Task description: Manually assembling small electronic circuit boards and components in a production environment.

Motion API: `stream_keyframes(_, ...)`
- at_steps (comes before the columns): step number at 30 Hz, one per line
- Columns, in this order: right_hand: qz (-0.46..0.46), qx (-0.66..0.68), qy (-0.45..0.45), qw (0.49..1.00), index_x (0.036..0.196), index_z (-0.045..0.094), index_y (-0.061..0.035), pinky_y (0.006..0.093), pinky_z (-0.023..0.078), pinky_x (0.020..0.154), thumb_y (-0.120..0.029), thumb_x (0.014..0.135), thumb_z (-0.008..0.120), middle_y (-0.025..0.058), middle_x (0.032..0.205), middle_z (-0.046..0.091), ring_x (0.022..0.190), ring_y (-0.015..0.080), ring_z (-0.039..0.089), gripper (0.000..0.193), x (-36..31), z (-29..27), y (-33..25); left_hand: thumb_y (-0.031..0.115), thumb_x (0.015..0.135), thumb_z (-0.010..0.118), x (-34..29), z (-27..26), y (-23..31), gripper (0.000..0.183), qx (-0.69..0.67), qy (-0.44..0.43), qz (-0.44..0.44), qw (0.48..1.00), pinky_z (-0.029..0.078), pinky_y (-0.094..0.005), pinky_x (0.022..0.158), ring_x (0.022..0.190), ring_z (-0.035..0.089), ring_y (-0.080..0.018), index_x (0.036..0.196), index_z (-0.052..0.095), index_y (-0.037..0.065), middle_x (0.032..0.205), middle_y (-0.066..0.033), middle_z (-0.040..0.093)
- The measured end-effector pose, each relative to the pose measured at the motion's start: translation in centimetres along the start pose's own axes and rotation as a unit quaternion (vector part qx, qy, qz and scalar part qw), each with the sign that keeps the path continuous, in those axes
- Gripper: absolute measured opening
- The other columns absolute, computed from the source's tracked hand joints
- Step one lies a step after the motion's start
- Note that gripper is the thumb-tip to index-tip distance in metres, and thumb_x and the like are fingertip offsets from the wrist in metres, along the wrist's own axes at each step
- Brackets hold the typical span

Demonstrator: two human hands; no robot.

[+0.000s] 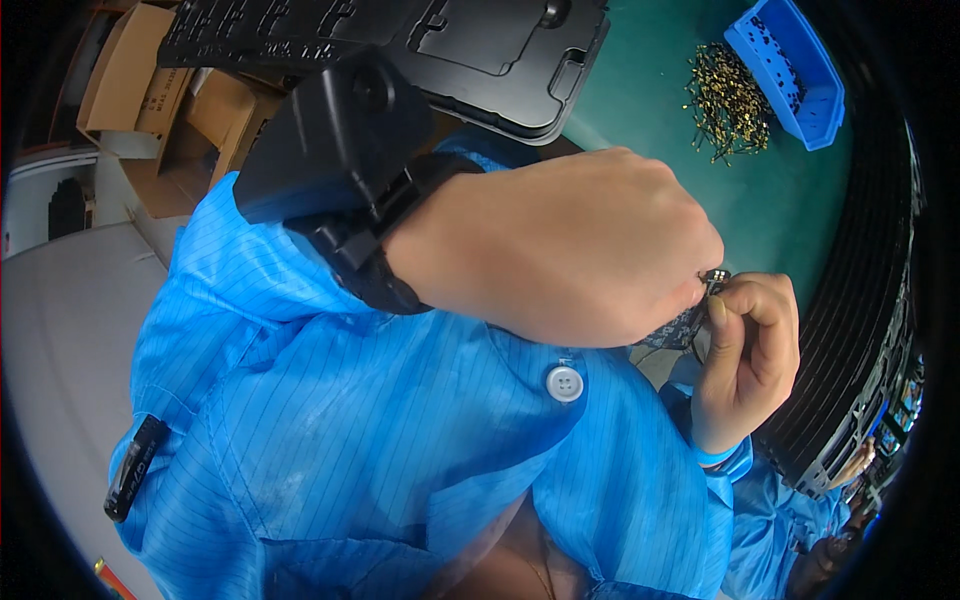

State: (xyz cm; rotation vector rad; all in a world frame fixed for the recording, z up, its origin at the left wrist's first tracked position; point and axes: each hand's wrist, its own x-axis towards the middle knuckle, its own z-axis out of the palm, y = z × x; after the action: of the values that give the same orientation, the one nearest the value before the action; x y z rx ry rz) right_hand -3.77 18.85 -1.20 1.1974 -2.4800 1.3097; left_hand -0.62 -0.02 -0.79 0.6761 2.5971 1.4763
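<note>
In the head view, my left hand (575,250) is curled, its back toward the camera; its fingertips are mostly hidden, so I cannot tell what they grip. My right hand (750,350) pinches a small dark part (716,280) between thumb and forefinger, right at my left knuckles. Beyond, on the green table (635,115), brass-and-black pieces (728,105) lie heaped beside a blue bin (826,115). A black tray (470,45) lies near my left wrist.
</note>
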Motion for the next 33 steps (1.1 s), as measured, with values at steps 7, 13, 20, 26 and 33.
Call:
stream_keyframes(7, -0.032, -0.018, 0.004, 0.999, 0.076, 0.053, -0.0002, 0.0274, 0.042, 0.054, 0.01, 0.066, 0.06, 0.0107, 0.069, 0.055, 0.061, 0.0208, 0.052, 0.016, -0.3, -0.1, 0.1, 0.014, 0.065, 0.059, -0.2, 0.7, 0.0, 0.017, 0.112, 0.043, 0.08, 0.99, 0.038, -0.0344, 0.04, 0.042, 0.051, -0.0256, 0.056, 0.051, 0.002, 0.046, -0.0114, 0.048)
stream_keyframes(13, -0.085, 0.044, 0.031, 0.995, 0.079, 0.054, 0.0028, 0.0299, 0.044, 0.055, 0.005, 0.065, 0.065, 0.0127, 0.069, 0.056, 0.062, 0.0234, 0.054, 0.018, -1.3, -0.1, 0.3, 0.009, 0.066, 0.063, -1.7, 1.5, 1.4, 0.017, 0.149, 0.071, 0.053, 0.985, 0.036, -0.035, 0.042, 0.048, 0.048, -0.0255, 0.066, 0.046, 0.005, 0.053, -0.007, 0.044)
stream_keyframes(20, -0.114, 0.015, -0.029, 0.993, 0.088, 0.059, 0.007, 0.0308, 0.047, 0.055, 0.001, 0.066, 0.067, 0.0162, 0.073, 0.06, 0.061, 0.025, 0.059, 0.024, -0.5, -1.1, 0.3, 0.006, 0.063, 0.062, -1.4, 1.9, 1.4, 0.017, 0.137, 0.149, 0.075, 0.976, 0.033, -0.0312, 0.038, 0.046, 0.045, -0.0206, 0.064, 0.045, 0.005, 0.052, -0.0052, 0.041)
stream_keyframes(26, -0.139, 0.004, -0.01, 0.99, 0.084, 0.061, 0.0049, 0.0319, 0.048, 0.055, -0.001, 0.063, 0.069, 0.0135, 0.07, 0.062, 0.059, 0.0228, 0.059, 0.024, -0.6, -1.0, -0.2, 0.008, 0.063, 0.063, -2.0, 2.3, 2.2, 0.016, 0.142, 0.145, 0.065, 0.977, 0.033, -0.0298, 0.038, 0.047, 0.046, -0.019, 0.064, 0.047, 0.005, 0.054, -0.005, 0.044)
stream_keyframes(33, -0.133, -0.03, 0.019, 0.99, 0.087, 0.063, 0.002, 0.0331, 0.049, 0.059, -0.002, 0.063, 0.07, 0.0117, 0.069, 0.062, 0.059, 0.0204, 0.06, 0.026, -1.0, -1.0, -0.5, 0.008, 0.063, 0.062, -1.8, 2.3, 2.1, 0.015, 0.137, 0.143, 0.073, 0.977, 0.034, -0.0294, 0.039, 0.047, 0.046, -0.0185, 0.065, 0.048, 0.004, 0.054, -0.0046, 0.044)
